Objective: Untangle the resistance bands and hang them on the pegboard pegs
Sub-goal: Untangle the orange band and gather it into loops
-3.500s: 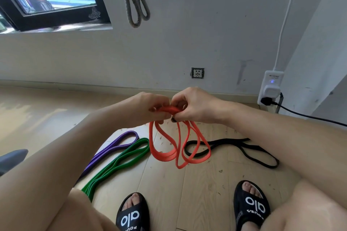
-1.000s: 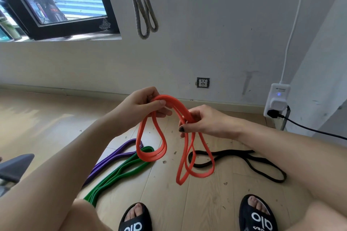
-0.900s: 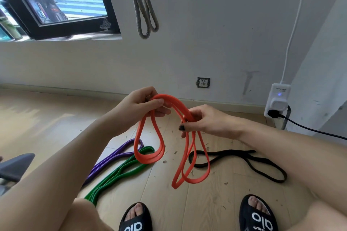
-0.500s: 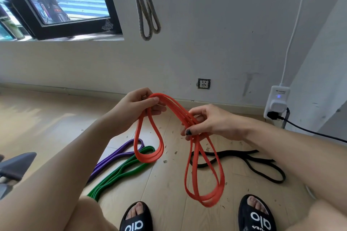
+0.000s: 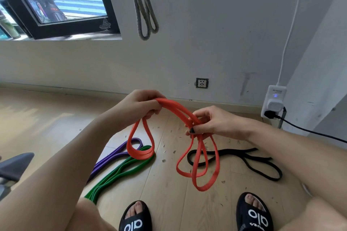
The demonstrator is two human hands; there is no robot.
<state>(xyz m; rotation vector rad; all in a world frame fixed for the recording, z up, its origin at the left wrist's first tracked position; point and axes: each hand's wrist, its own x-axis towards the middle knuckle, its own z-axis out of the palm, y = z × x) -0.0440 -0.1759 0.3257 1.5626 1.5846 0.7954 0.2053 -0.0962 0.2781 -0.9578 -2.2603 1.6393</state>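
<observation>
Flat orange rubber resistance band [image 5: 174,108] bridging both fists: left hand [image 5: 138,104] gripping one end, right hand [image 5: 210,122] pinching the crossed strands, loops dangling below each.

Pale wooden floor [image 5: 47,122] scattered with small dark flecks; black-framed window [image 5: 56,5] at upper left; wall socket [image 5: 202,83] above the skirting; white plug adapter [image 5: 274,103] with black cable [image 5: 309,131] at right; two black slippers [image 5: 253,214] below.
</observation>
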